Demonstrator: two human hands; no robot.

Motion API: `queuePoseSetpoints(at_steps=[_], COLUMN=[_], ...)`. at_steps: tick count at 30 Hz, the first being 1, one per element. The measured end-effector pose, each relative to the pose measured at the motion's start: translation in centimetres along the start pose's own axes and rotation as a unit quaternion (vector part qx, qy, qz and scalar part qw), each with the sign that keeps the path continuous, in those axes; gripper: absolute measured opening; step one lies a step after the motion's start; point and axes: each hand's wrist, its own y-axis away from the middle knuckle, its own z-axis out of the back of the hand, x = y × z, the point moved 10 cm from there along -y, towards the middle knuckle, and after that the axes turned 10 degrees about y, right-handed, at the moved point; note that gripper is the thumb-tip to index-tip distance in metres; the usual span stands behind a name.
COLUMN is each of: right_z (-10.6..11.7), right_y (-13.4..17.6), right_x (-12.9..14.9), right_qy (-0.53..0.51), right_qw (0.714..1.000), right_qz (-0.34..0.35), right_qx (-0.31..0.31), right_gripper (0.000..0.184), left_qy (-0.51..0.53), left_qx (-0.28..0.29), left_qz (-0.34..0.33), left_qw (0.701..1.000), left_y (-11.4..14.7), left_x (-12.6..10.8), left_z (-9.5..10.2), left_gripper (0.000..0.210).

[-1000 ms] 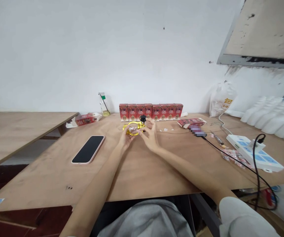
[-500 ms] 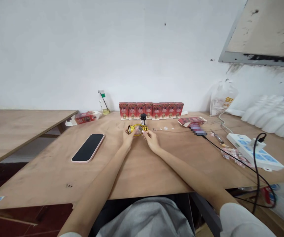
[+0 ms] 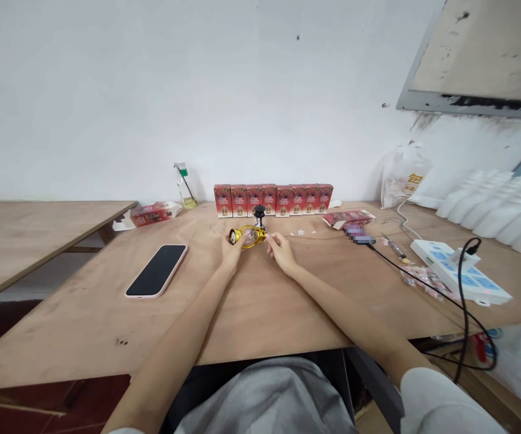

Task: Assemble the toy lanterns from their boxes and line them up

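Note:
A small gold lantern [image 3: 252,235] with a clear globe lies on its side above the table, its round base facing left. My left hand [image 3: 232,252] is closed around its base end. At the other end, my right hand [image 3: 280,253] has thumb and fingers drawn together beside the gold frame. Whatever is between those fingertips is too small to make out. Just behind the lantern stands a black-topped part [image 3: 259,212], its lower portion partly hidden.
Red printed boxes [image 3: 268,200] line the wall. Opened red boxes lie left [image 3: 154,213] and right [image 3: 348,219]. A phone [image 3: 157,271] rests at left. At right are a white power strip [image 3: 462,271], cables, a screwdriver-like tool [image 3: 394,248] and white bottle-shaped pieces [image 3: 495,205].
My right fingertips have drawn slightly back from the lantern's end. My left hand still holds the lantern. The whole view has shifted a little.

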Motion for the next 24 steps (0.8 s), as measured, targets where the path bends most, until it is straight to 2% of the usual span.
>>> queuePoseSetpoints(at_steps=[2,4,8,10,17,24], right_z=[-0.7,-0.7,1.2,1.8,1.0,1.2], right_y=[0.2,0.3,-0.3,-0.6,-0.9,-1.0], right_x=[0.5,0.8,-0.1,-1.0,-2.1,-2.3], right_qy=[-0.004,-0.018,-0.052,-0.054,-0.039,-0.037], right_qw=[0.999,0.999,0.997,0.996,0.997,0.996], right_qz=[0.009,0.014,-0.012,-0.036,-0.062,-0.082], right_qx=[0.031,0.029,-0.048,-0.066,-0.016,-0.02], right_gripper=[0.036,0.034,0.035,0.036,0.033,0.037], left_qy=[0.009,0.02,0.04,0.046,0.044,0.05], left_qx=[-0.004,-0.005,0.0,0.007,0.05,0.088], left_qz=[0.007,0.021,0.058,0.082,0.146,0.157], left_qw=[1.0,1.0,0.998,0.996,0.987,0.982], left_y=[-0.1,-0.2,-0.4,-0.3,0.5,1.6], left_x=[0.0,0.1,0.1,0.3,1.4,2.3], left_z=[0.2,0.3,0.4,0.3,-0.9,-2.2], left_gripper=[0.039,0.035,0.028,0.024,0.022,0.03])
